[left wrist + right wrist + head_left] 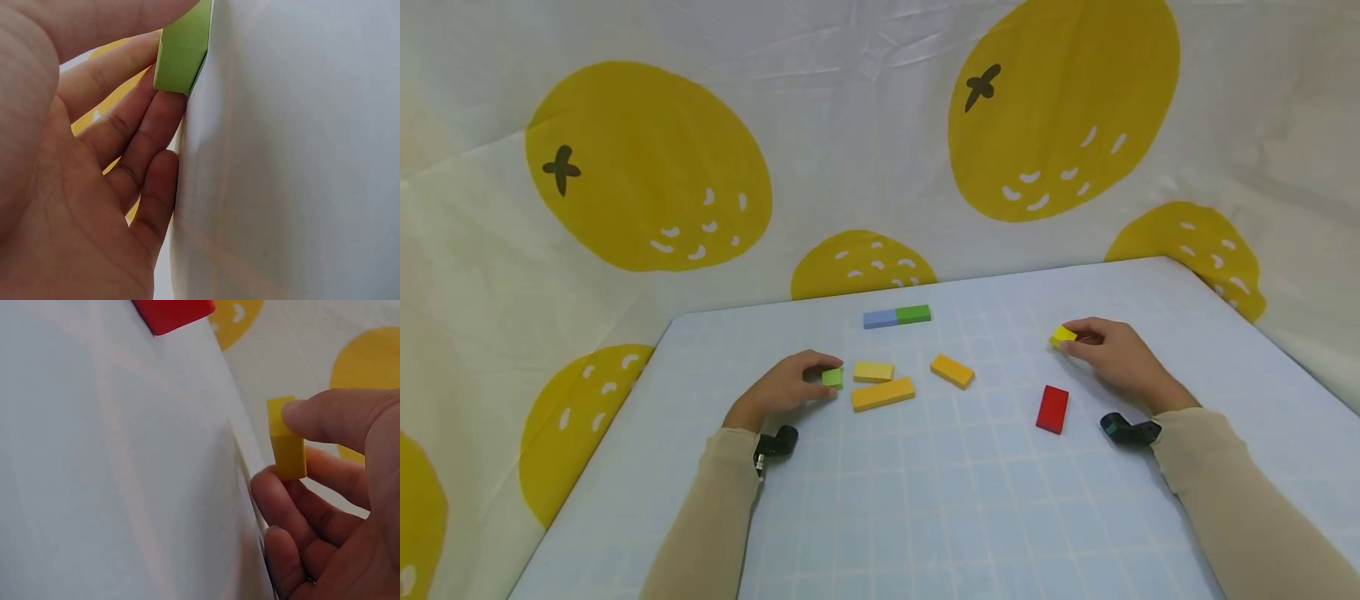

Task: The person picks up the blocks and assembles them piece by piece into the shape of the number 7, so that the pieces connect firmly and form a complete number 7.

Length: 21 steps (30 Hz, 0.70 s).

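While our left fingers (820, 360) pinch a green block (832, 379) — their three o'clock — right fingers (1086, 324) pinch a yellow block (1061, 335) at nine.

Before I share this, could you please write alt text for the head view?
A person's left hand holds a lime-green block and the right hand a bright yellow block at a pale checked table. Nearby lie a red block, a pale yellow block, two orange blocks, and a blue block touching a green block.
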Each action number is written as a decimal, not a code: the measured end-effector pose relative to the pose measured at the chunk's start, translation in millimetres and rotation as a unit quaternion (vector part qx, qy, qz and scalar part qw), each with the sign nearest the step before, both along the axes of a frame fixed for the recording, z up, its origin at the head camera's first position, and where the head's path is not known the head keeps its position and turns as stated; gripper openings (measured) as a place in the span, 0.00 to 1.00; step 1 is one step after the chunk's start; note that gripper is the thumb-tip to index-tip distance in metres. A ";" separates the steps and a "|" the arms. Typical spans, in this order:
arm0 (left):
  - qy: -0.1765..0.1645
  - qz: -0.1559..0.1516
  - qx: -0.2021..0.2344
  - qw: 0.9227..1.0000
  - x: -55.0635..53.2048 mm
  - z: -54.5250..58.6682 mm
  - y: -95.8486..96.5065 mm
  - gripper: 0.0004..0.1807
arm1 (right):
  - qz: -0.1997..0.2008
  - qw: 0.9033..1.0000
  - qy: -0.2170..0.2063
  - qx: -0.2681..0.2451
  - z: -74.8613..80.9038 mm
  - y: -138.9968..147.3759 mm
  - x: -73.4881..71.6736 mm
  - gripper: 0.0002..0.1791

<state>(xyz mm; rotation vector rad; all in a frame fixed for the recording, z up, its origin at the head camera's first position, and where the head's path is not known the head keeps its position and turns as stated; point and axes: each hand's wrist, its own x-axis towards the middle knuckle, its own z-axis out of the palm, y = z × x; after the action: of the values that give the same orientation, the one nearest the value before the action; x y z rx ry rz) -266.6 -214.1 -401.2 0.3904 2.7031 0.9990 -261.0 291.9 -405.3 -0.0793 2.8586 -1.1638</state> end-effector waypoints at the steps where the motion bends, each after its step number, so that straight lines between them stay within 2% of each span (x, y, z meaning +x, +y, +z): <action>1: 0.000 0.000 0.000 1.000 -0.1 0.1 0.2 0.27 | 0.000 1.000 -0.002 -0.003 0.6 -0.6 0.1 0.32; 12: -0.005 0.037 -0.014 0.999 3.1 3.6 5.9 0.25 | 0.011 1.000 -0.016 -0.019 4.8 -7.5 0.2 0.34; 21: 0.001 0.027 -0.012 1.000 1.4 0.0 2.7 0.26 | 0.026 0.999 -0.018 -0.038 9.4 -18.8 -2.7 0.30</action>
<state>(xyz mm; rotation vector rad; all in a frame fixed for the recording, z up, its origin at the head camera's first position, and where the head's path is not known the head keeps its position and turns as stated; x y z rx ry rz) -265.2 -211.4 -401.2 0.3149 2.7385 0.9800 -263.7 273.0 -395.9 -0.1333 2.7636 -1.2502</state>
